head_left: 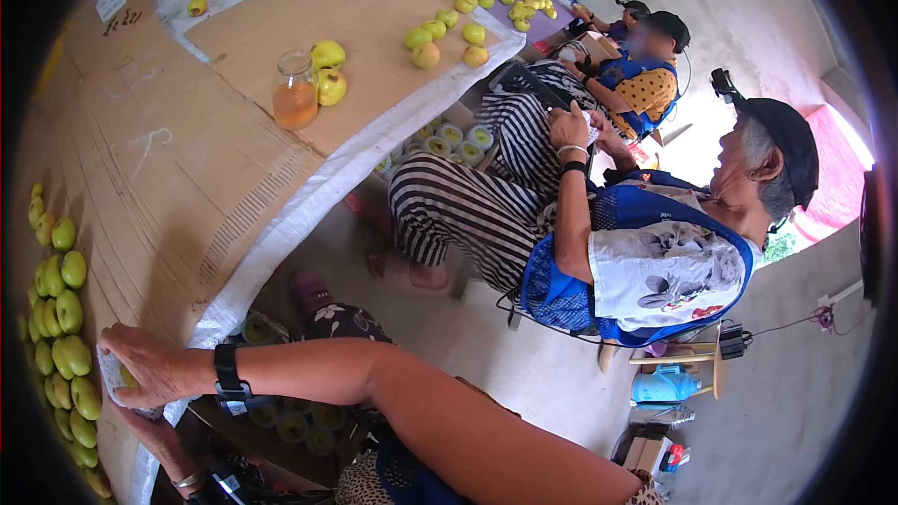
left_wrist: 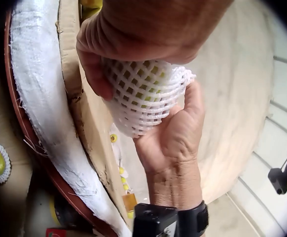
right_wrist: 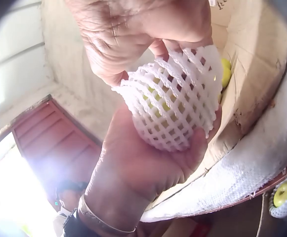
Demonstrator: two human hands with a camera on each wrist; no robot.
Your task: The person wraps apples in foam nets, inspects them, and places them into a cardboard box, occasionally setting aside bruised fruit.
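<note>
Both my hands hold a green-yellow apple wrapped in a white foam net. My left hand cups the netted apple from below, fingers curled round its side, in the right wrist view. At the net's open rim are the fingers of my right hand, gripping the foam. In the head view my right hand, with a black watch at the wrist, reaches over the table edge and partly covers the netted apple. Below it, my left hand is mostly hidden; a bracelet shows at its wrist.
Bare green apples lie in rows beside my hands on the cardboard-covered table. A glass jar of amber liquid stands farther along. Netted apples fill a box under the edge. A seated person works nearby, others beyond.
</note>
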